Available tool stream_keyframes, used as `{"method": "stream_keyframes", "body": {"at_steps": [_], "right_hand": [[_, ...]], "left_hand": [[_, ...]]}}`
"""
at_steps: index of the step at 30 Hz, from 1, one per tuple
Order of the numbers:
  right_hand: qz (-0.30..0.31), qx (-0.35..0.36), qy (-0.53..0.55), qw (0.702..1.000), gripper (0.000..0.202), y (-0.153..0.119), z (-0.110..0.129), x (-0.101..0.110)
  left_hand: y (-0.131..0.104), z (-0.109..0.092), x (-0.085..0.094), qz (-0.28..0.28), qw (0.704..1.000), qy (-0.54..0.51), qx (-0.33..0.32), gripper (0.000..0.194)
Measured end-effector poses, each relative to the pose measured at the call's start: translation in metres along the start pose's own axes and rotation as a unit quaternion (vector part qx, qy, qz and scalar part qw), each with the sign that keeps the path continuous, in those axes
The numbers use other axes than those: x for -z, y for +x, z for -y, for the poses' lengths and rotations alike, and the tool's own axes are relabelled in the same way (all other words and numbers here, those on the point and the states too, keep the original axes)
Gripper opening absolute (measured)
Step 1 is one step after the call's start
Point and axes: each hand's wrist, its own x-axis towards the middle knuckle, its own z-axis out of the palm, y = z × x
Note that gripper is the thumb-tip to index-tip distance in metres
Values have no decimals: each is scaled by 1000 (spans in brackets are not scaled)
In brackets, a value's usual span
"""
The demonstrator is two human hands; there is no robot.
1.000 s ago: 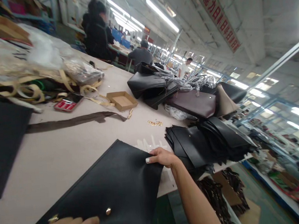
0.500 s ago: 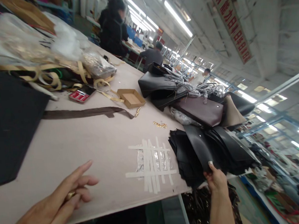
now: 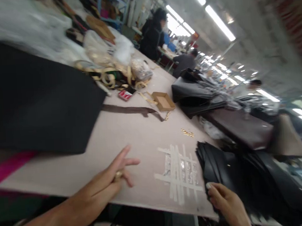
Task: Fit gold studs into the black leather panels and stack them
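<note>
My left hand (image 3: 111, 181), with a ring on one finger, hovers over the near part of the pale table (image 3: 139, 134), fingers apart and holding nothing. At the right, my right hand (image 3: 224, 199) pinches the near left edge of a black leather piece (image 3: 229, 164) on a stack of similar pieces. Between the hands, crossed white tape strips (image 3: 177, 176) lie over clear plastic on the tabletop. Small gold metal parts (image 3: 187, 132) sit just beyond the tape. A large black panel (image 3: 36, 100) covers the left side.
A cardboard tray (image 3: 163, 101), a dark strip (image 3: 130, 109) and a red-and-black box (image 3: 126, 93) are farther back. Plastic bags (image 3: 97, 49) and beige tape coils lie behind them. Black and brown bags (image 3: 240, 125) are piled at the right. People are in the background.
The view has swung left, showing more of the black panel and a pink strip. The leather piece in my right hand now lies lower, closer to the stack. My left hand's fingers are more spread.
</note>
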Motion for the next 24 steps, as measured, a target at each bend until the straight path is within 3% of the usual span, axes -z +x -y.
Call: {"method": "stream_keyframes", "body": {"at_steps": [4,7,10,12,16,19,22,24], "right_hand": [[84,177,47,980,47,-21,83,-70],[167,331,63,926,27,-51,143,-115],[216,445,60,867,22,-77,191,-144],[215,485,62,845,26,-86,211,-157],[193,506,56,839,19,-92,228,-175],[221,476,81,848,13,-89,229,-185],[276,406,140,860,14,-80,227,-192],[291,381,170,861,17,-74,223,-193]], "left_hand": [[-4,-25,7,42,998,9,-55,75],[-5,-29,12,35,998,-5,-58,81],[-9,-29,16,8,997,-3,-72,84],[-12,-28,20,-3,996,17,-85,84],[-14,-27,29,-15,992,49,-116,87],[-11,-24,33,-27,991,40,-122,90],[-6,-20,33,-55,993,-83,-61,89],[-3,-17,34,-70,977,-199,3,79]]}}
